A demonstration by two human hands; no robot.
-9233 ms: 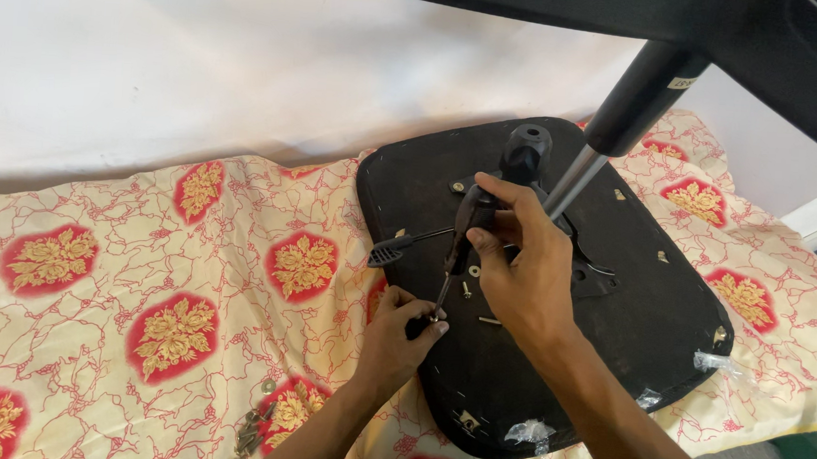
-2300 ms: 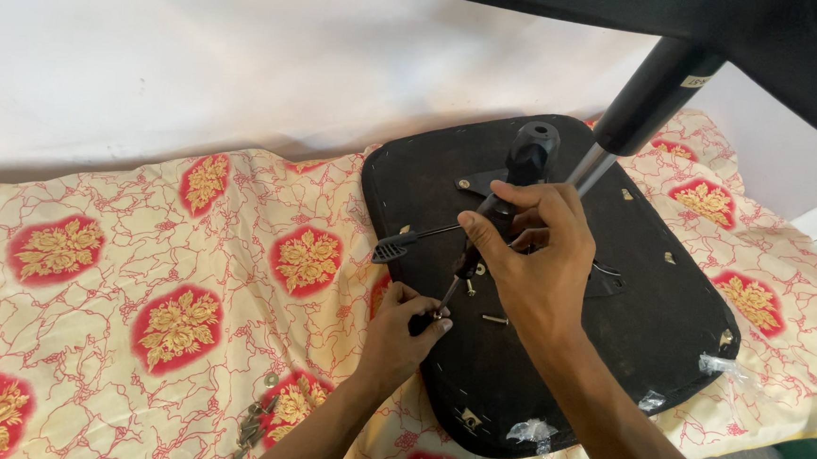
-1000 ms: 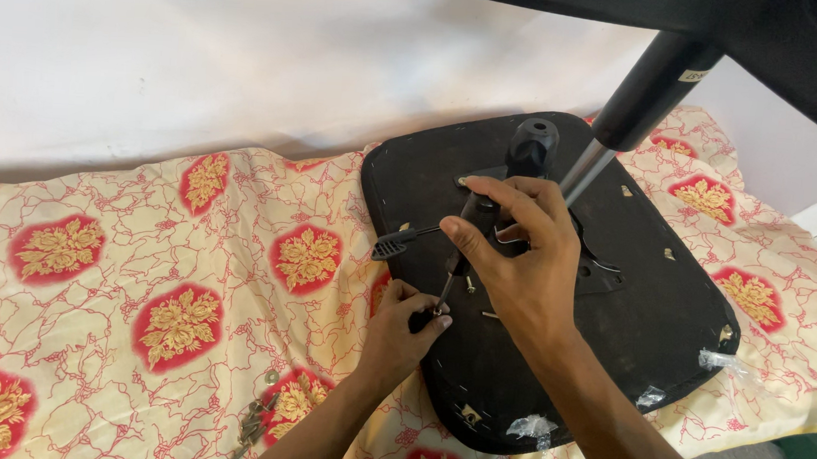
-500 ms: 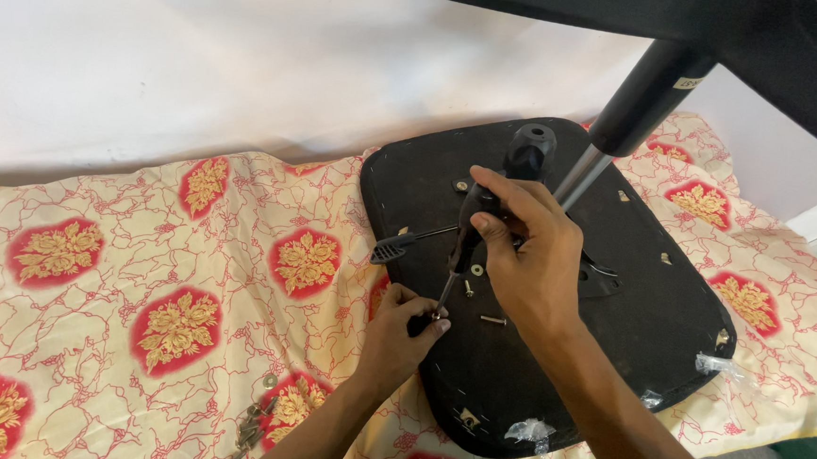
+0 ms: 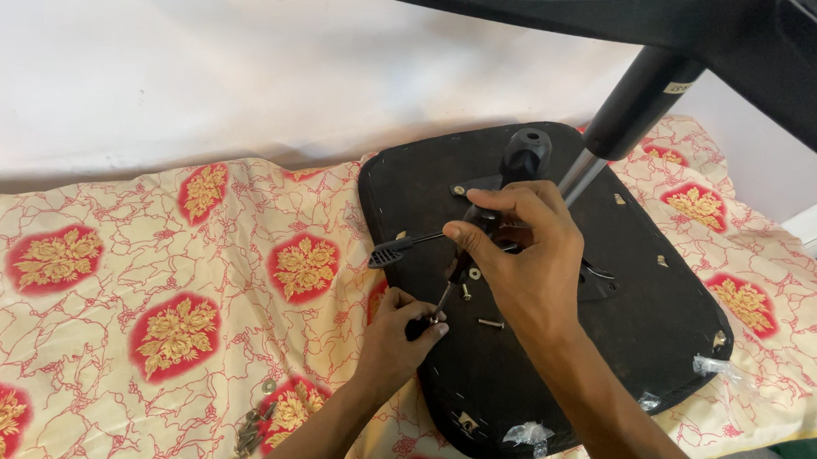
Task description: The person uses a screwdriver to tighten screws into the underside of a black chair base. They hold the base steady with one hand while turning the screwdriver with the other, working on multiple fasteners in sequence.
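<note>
Head view shows the right hand [image 5: 520, 255] has shifted slightly on the mechanism, grip clamped around the screwdriver [image 5: 453, 279], while the left hand [image 5: 401, 328] pinches its tip against the upturned seat base [image 5: 628, 347] on the bed, so fastening continues.

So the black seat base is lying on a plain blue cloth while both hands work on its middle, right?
Not quite: in the head view the black seat base lies on a cream cloth with red and gold flower patterns, not a plain blue one. The left hand and right hand do work at its middle.
</note>
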